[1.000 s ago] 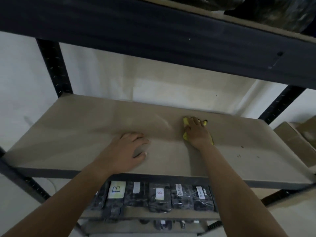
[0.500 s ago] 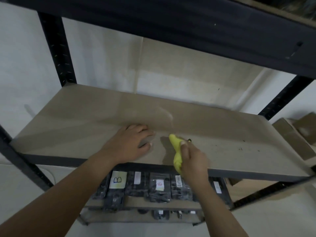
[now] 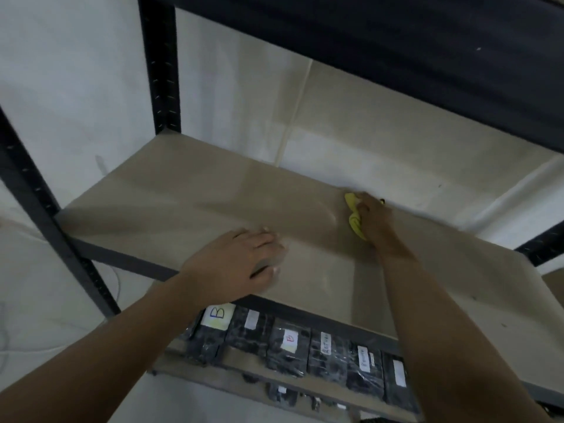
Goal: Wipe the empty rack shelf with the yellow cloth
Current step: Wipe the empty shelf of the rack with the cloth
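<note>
The right hand (image 3: 374, 219) reaches deep across the rack shelf (image 3: 189, 206) and grips the yellow cloth (image 3: 354, 216). Its fingers (image 3: 364, 200) are curled over the bunched fabric, which pokes out on the left side of the hand, from the fingertips down toward the wrist. The cloth lies against the shelf board close to its rear edge, just in front of the pale wall (image 3: 351, 138). A small dark speck sits at the back edge beside the knuckles; what it is cannot be told.

The left hand (image 3: 235, 267) rests palm down on the front part of the shelf, fingers nearly straight and slightly spread, holding nothing. Its heel lies over the dark front lip of the shelf, and its fingertips point toward the middle of the board. The two hands are well apart, with bare board between them.

Bare beige board runs to the left of the left hand, out to the black corner post (image 3: 160, 68) at the back and the front post (image 3: 39, 190) slanting down the left side. To the right of the right forearm the board continues toward the far right post. The dark beam of the upper shelf (image 3: 396, 53) overhangs the whole span. Below the front lip, a lower shelf carries a row of black wrapped packages (image 3: 288, 346) with white labels, one marked "B".
</note>
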